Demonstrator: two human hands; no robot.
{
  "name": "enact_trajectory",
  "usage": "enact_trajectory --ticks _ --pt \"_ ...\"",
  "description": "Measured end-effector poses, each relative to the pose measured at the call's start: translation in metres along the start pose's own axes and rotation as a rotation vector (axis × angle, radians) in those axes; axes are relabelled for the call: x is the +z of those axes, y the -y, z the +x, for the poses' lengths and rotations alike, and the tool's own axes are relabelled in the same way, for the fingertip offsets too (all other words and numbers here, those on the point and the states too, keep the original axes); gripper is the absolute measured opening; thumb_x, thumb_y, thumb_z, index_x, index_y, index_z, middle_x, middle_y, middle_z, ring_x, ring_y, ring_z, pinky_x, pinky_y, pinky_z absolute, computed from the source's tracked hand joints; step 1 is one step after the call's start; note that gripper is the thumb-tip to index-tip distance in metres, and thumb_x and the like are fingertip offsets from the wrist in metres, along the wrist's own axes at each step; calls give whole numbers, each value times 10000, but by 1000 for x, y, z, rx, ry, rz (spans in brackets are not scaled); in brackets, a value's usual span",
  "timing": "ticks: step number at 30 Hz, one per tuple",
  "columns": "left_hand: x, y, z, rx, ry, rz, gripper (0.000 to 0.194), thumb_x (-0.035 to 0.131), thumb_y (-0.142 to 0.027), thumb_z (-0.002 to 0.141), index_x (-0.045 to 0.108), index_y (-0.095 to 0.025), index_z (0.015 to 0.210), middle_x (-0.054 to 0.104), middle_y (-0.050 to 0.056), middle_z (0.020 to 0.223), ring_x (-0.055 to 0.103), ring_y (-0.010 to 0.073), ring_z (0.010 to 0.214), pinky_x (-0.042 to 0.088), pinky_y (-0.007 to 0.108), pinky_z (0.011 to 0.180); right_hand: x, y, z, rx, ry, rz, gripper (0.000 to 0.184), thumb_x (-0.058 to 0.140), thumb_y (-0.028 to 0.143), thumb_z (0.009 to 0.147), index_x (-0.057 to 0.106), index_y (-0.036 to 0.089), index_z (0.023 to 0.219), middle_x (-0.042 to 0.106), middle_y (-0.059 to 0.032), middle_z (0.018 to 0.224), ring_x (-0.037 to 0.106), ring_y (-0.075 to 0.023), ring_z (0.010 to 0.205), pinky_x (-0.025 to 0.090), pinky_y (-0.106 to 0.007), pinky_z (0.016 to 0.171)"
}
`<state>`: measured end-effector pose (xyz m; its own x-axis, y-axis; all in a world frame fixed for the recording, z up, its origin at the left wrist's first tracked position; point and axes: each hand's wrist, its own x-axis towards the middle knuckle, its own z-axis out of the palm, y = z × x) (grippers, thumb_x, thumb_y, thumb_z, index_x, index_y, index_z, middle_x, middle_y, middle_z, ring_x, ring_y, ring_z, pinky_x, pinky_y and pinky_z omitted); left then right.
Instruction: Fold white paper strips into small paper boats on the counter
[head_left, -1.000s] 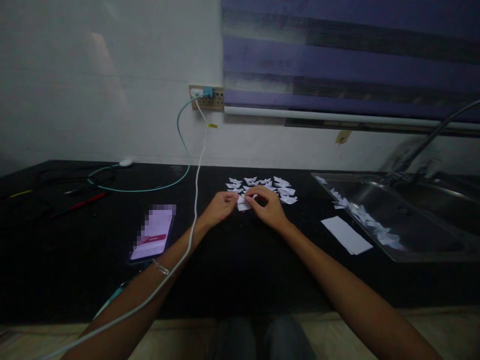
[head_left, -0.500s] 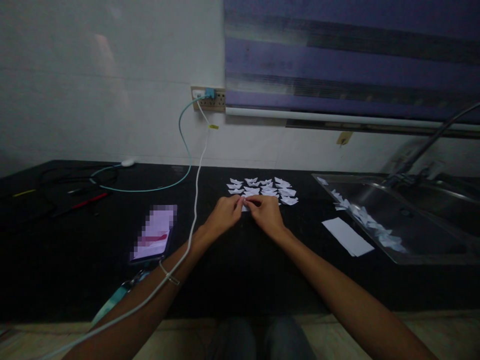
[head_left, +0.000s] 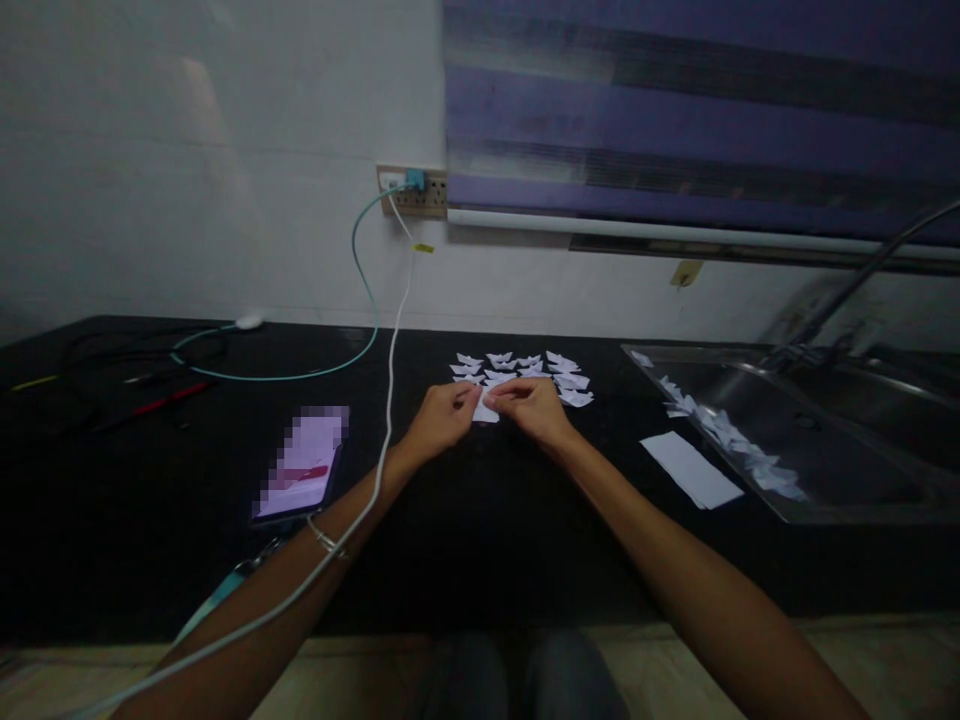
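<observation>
A small piece of white folded paper (head_left: 486, 411) is pinched between my two hands above the dark counter. My left hand (head_left: 442, 415) grips its left side with thumb and fingertips. My right hand (head_left: 531, 407) holds the right side, the fingers closed on it. Just behind my hands, several folded paper boats (head_left: 568, 381) stand in rows; the nearest ones are partly hidden by my fingers. To the right lies a stack of white paper sheets (head_left: 691, 468).
More folded white paper pieces (head_left: 731, 437) line the rim of the steel sink (head_left: 847, 450) at right. A phone (head_left: 304, 463) with a lit screen lies at left. A white cable (head_left: 390, 400) crosses over my left forearm. Behind, a teal cable (head_left: 360, 270) runs to a wall socket (head_left: 412, 192).
My hands have opened slightly apart at the fingertips, and more of the white paper between them shows. The view has shifted a little.
</observation>
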<state>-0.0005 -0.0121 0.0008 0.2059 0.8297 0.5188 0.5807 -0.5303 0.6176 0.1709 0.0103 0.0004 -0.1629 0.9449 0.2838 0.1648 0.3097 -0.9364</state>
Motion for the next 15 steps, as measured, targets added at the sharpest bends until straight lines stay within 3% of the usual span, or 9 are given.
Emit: enact_trajectory --ticks 4,9,12,15 --pt "6 4 0 -12 7 -13 310 456 -309 934 678 -140 799 688 19 736 607 142 670 431 223 626 6 5 -10 -170 -71 -267 89 699 234 772 776 193 792 768 -57 801 706 -202 728 533 -319 700" --pt "10 6 -1 6 10 16 309 450 -329 951 701 -161 886 731 48 852 665 171 768 470 248 707 16 11 -19 -186 -135 -380 117 658 197 808 774 200 812 772 -61 823 711 -207 750 533 -329 746" --pt "7 4 -1 -34 32 -68 300 502 -409 934 689 -177 968 723 38 827 662 165 706 474 232 618 17 12 -17 -145 -184 -323 53 697 189 760 747 174 752 761 -66 788 702 -204 733 535 -327 730" --pt "2 2 -1 -88 98 -207 364 521 -486 918 655 -180 1062 680 9 719 585 119 506 422 203 466 14 11 -13 -128 -183 -229 54 720 215 733 721 167 709 753 -64 776 697 -198 729 539 -318 712"
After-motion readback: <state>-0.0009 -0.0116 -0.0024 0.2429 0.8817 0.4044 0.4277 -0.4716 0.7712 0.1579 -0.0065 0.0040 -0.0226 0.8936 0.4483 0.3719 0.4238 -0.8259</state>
